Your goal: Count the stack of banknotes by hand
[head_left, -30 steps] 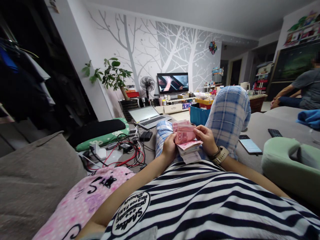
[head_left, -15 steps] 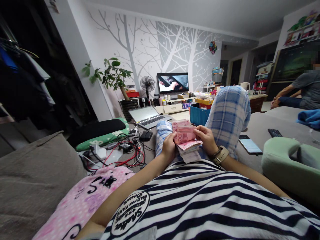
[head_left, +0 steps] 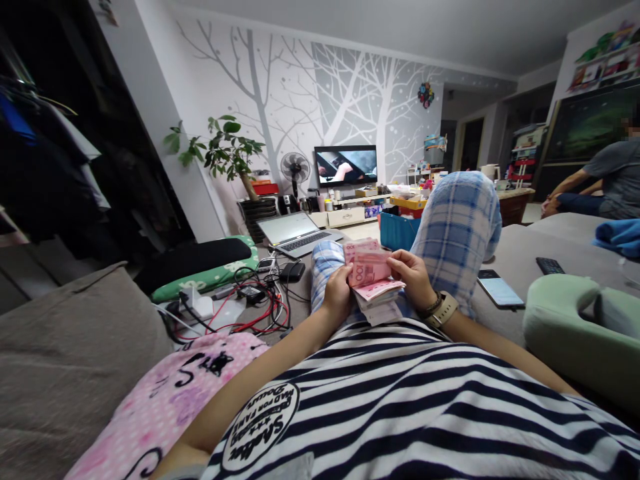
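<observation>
Left hand (head_left: 339, 293) and right hand (head_left: 413, 275) both grip a stack of pink banknotes (head_left: 371, 273) over the lap, beside the raised plaid knee (head_left: 463, 223); counting appears midway; peeling the top note likely needs a thumb slide; phone (head_left: 501, 291) lies nearby on the sofa.

light: dim indoor, TV screen (head_left: 345, 165) glowing | shadows: left side dark | optics: wide-angle — edges bowed; centre sharp
</observation>
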